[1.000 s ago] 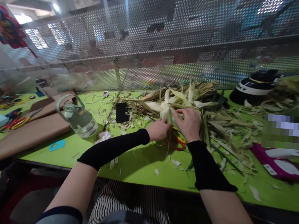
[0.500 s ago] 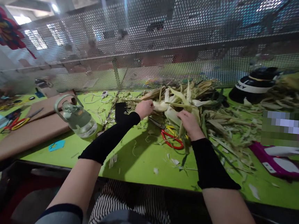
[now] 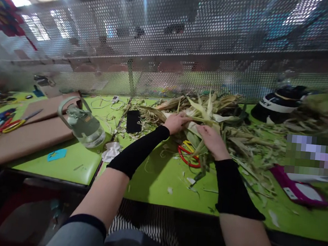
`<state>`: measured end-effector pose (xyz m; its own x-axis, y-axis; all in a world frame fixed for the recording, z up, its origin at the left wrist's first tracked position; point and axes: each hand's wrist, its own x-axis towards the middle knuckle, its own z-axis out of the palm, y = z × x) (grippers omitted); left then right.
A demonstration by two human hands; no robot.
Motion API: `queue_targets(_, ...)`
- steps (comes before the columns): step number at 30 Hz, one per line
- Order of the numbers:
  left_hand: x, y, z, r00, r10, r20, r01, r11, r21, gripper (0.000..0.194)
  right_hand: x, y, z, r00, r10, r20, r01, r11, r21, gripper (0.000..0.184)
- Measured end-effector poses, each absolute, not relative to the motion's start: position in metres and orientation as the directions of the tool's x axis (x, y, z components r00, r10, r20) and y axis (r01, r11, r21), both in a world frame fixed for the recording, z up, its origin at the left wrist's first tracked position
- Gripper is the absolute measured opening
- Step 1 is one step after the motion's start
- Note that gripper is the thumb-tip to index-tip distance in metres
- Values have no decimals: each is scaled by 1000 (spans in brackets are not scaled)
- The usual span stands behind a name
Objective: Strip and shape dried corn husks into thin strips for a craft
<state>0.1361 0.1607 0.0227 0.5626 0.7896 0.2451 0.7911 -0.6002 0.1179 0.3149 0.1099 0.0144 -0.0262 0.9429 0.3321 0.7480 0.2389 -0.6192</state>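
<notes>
Pale corn husks (image 3: 193,130) lie in a loose bunch in front of me, between my two hands. My left hand (image 3: 177,123) is closed on a husk at the bunch's left side, its fingertips partly hidden among the leaves. Against the right side, my right hand (image 3: 212,140) grips a husk between thumb and fingers. Scissors with red and yellow handles (image 3: 190,164) rest on the green table just below the bunch, their blades covered. Behind my hands is a heap of drier husks (image 3: 226,99).
A black phone (image 3: 134,121), crumpled white tissue (image 3: 111,151) and a clear green bottle (image 3: 87,129) stand or lie leftward. Husk scraps (image 3: 254,142), a purple box (image 3: 301,188) and a black-and-white cap (image 3: 277,106) are rightward. A perforated metal screen (image 3: 163,61) rises behind.
My left hand has moved right, closer to my right hand, and now covers part of the husks and the scissor blades. The white tissue has come into view beside my left forearm.
</notes>
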Motion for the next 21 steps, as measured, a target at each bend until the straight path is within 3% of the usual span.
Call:
queue_targets(7,140,172,11,428,878,217,832,-476,286,41,302,106,11,-10,967,254,890,124,-440,29)
queue_targets(12,146,167,9,366,911,191,848,-411,334,43,286,102,6,3,966,260,929,93,-358,29)
queue_targets(17,143,166,13,294,939,178,850,-342,401,41,273,81,17,-47,960,277,922,148,-358,28)
queue_targets(21,136,174,14,210,969,128,854,-246,459,41,264,59,25,-165,946,279,852,280,-443,31)
